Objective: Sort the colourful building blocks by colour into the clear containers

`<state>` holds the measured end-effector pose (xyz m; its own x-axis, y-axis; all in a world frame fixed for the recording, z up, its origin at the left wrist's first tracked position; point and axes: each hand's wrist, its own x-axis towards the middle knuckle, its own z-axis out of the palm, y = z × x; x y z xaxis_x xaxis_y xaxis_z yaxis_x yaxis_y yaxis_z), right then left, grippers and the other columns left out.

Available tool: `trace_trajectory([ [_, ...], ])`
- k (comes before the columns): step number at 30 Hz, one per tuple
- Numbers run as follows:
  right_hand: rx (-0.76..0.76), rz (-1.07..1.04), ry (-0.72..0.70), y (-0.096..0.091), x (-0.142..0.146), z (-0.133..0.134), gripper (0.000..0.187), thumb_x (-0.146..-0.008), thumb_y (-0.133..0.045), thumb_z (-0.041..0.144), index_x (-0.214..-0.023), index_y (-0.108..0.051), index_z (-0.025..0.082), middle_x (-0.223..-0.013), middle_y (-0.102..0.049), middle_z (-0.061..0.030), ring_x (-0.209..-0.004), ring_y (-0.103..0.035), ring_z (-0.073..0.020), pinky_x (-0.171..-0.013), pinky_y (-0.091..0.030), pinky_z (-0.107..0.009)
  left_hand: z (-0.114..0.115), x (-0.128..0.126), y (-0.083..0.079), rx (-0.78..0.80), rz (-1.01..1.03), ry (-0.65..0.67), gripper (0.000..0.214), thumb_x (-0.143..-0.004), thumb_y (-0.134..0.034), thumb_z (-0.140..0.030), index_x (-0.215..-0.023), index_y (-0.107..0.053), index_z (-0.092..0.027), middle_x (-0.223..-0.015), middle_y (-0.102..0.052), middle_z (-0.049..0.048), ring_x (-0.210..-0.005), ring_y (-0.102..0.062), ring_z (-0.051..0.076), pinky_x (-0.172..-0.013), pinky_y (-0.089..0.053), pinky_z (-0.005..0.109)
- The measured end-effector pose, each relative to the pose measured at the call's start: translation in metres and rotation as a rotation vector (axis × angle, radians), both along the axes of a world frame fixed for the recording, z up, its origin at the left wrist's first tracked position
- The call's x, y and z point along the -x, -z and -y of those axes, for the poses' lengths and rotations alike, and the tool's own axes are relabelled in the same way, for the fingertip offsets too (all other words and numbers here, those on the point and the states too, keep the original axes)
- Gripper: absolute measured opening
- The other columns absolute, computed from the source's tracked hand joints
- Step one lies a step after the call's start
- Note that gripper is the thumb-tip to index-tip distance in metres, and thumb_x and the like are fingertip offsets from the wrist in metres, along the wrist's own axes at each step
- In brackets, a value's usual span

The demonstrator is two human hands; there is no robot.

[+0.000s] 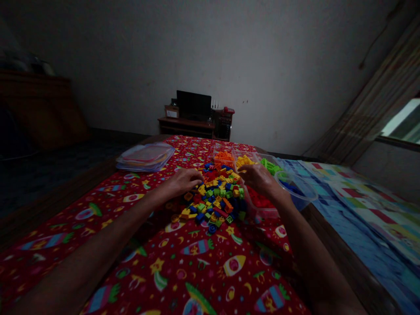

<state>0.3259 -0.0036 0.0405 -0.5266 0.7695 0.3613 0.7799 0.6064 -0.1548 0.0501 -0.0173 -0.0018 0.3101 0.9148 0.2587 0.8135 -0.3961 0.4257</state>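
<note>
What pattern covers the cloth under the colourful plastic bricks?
Red cloth printed with rockets, stars and moons; best seen in the head view.

Bare hands: two, one left hand [184, 180] and one right hand [257, 176]
Mixed brick pile [216, 192]: one, its bricks overlapping too much to count
Sorted brick colours: five, namely orange bricks [224, 156], yellow bricks [244, 161], green bricks [269, 166], red bricks [259, 197], blue bricks [292, 188]
Round clear tub [309, 195]: one
Lid stack [144, 157]: one, several lids, exact number unclear
Patterned red cloth [177, 271]: one
Monitor [194, 105]: one
Cardboard box [172, 112]: one
Wooden cabinet [42, 109]: one visible
Window [403, 120]: one, partly in view
</note>
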Motion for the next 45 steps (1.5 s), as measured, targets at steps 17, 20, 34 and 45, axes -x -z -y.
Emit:
trace_trajectory([
  [17,0.174,0.565,-0.211,0.031,0.068,0.053,0.018,-0.076,-0.058,0.012,-0.090,-0.068,0.016,-0.088,-0.069,-0.0118,-0.078,-0.065,-0.0197,-0.059,-0.042,-0.024,0.011,-0.009,0.007,0.111,-0.311,0.115,0.017,-0.068,-0.060,-0.020,-0.080,-0.071,-0.019,-0.086,-0.068,0.0054,-0.082,-0.061,0.021,-0.071,-0.042,0.026],
  [20,0.150,0.441,-0.217,0.033,0.061,0.046,0.013,-0.081,-0.055,0.016,-0.087,-0.066,0.017,-0.084,-0.068,-0.0102,-0.074,-0.062,-0.0170,-0.060,-0.038,-0.024,0.005,-0.007,0.008,0.113,-0.184,0.134,0.018,-0.070,-0.058,-0.024,-0.082,-0.071,-0.019,-0.082,-0.070,0.0034,-0.076,-0.062,0.019,-0.067,-0.043,0.024],
  [34,0.162,-0.095,-0.362,0.036,0.057,0.027,0.018,-0.079,-0.056,0.013,-0.097,-0.060,0.014,-0.069,-0.058,0.0006,-0.059,-0.044,-0.0088,-0.055,-0.027,-0.020,-0.006,-0.028,0.022,0.358,0.617,0.079,0.059,-0.065,-0.063,-0.032,-0.120,-0.051,-0.014,-0.058,-0.060,-0.0065,-0.050,-0.054,0.011,-0.049,-0.040,0.021],
  [45,0.071,-0.029,0.030,-0.004,-0.003,0.012,0.013,-0.080,-0.050,0.015,-0.081,-0.063,0.017,-0.072,-0.060,-0.0029,-0.061,-0.047,-0.0113,-0.055,-0.031,-0.023,-0.001,-0.017,0.010,0.172,0.448,0.069,0.051,-0.074,-0.055,-0.057,-0.101,-0.066,-0.014,-0.090,-0.071,0.0074,-0.078,-0.066,0.023,-0.070,-0.052,0.033],
])
